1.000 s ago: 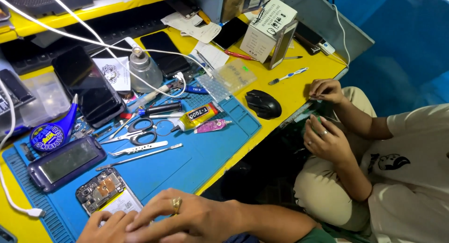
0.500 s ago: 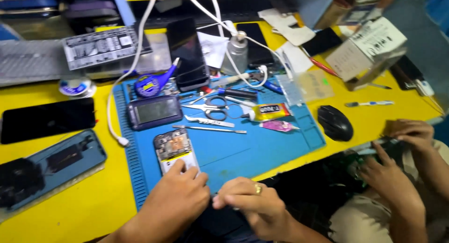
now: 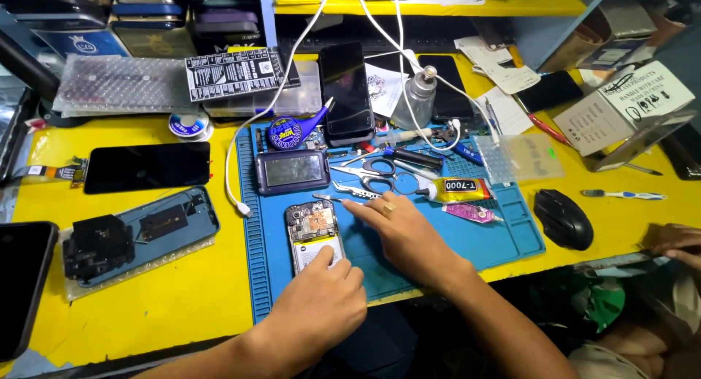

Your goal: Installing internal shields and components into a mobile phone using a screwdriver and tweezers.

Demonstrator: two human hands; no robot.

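An opened phone [image 3: 314, 231], with its circuit board and battery exposed, lies on the blue work mat [image 3: 504, 236]. My left hand [image 3: 321, 306] rests at the phone's near end, fingertips pressing on it. My right hand [image 3: 401, 236], a ring on one finger, lies flat on the mat just right of the phone. Its fingertips touch thin metal tweezers [image 3: 330, 198] beside the phone's top; nothing is gripped. Scissors [image 3: 376, 167] and a yellow glue tube [image 3: 456, 190] lie just beyond that hand.
On the mat stand a small grey screen device [image 3: 292, 171], a black phone [image 3: 347, 94] and a metal bottle [image 3: 420, 98]. A black screen panel [image 3: 146, 167] and a blue phone back [image 3: 139, 233] lie left. A mouse [image 3: 564, 218] and another person's hand [image 3: 675, 244] are at the right.
My right hand has moved up from the table's front edge onto the mat, reaching the tweezers. My left hand stays at the opened phone. The view has swung left and closer.
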